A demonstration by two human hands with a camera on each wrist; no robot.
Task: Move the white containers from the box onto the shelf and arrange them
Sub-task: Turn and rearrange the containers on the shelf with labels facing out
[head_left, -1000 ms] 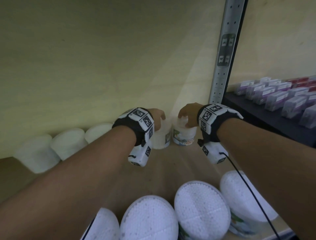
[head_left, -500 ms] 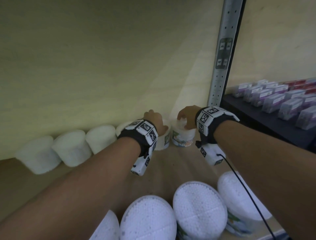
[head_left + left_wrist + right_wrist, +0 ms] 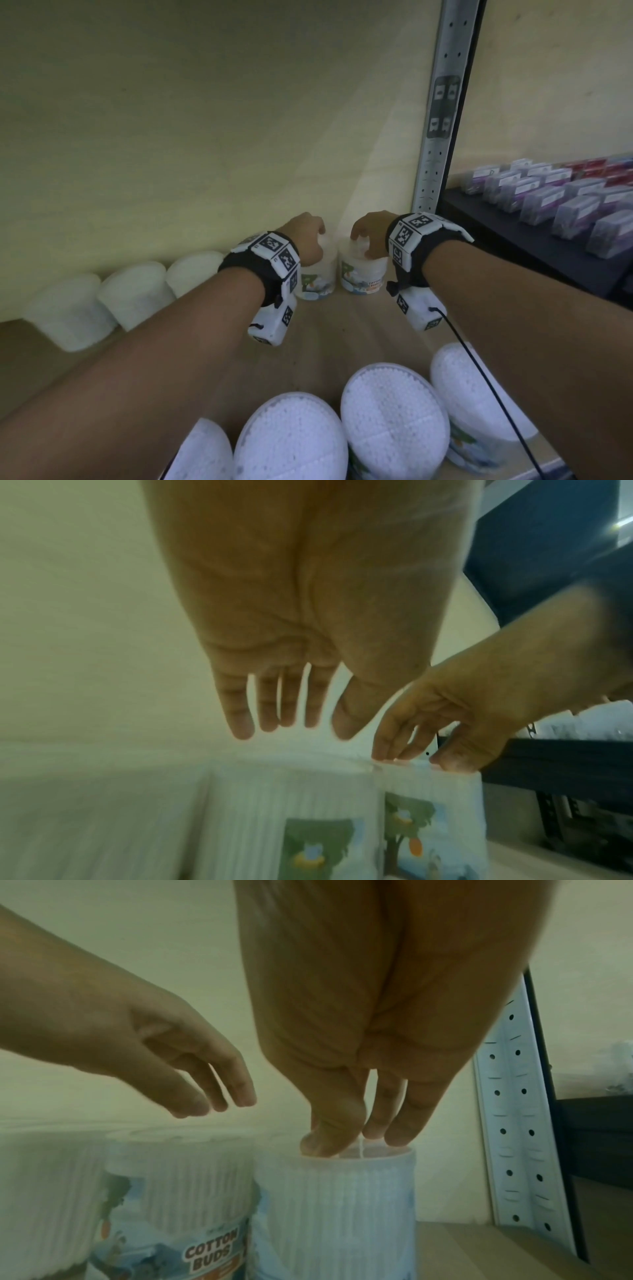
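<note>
From the head view, a row of white containers already stands along the back wall of the shelf (image 3: 342,329): three plain tubs (image 3: 137,291) on the left, then the two labelled ones at the right end, just short of the metal upright (image 3: 442,120). The left hand (image 3: 305,236) is above the left labelled container (image 3: 317,277) and the right hand (image 3: 371,233) is on top of the right labelled container (image 3: 363,274). Four more tubs (image 3: 394,407) sit at the front of the shelf, lids up, so I judge the back row nearly set and the front row partly filled; the box itself is out of sight, so what remains in it cannot be told. In the left wrist view, the left hand (image 3: 291,696) hangs with fingers straight and loose, clear of the lid below, grasping nothing. In the right wrist view, the right hand (image 3: 363,1123) rests its thumb and fingertips (image 3: 399,1131) on the lid of its container (image 3: 337,1213), touching rather than clutching, while the neighbour marked cotton buds (image 3: 178,1218) stands just beside it. These two look placed; only a final nudge seems left
</note>
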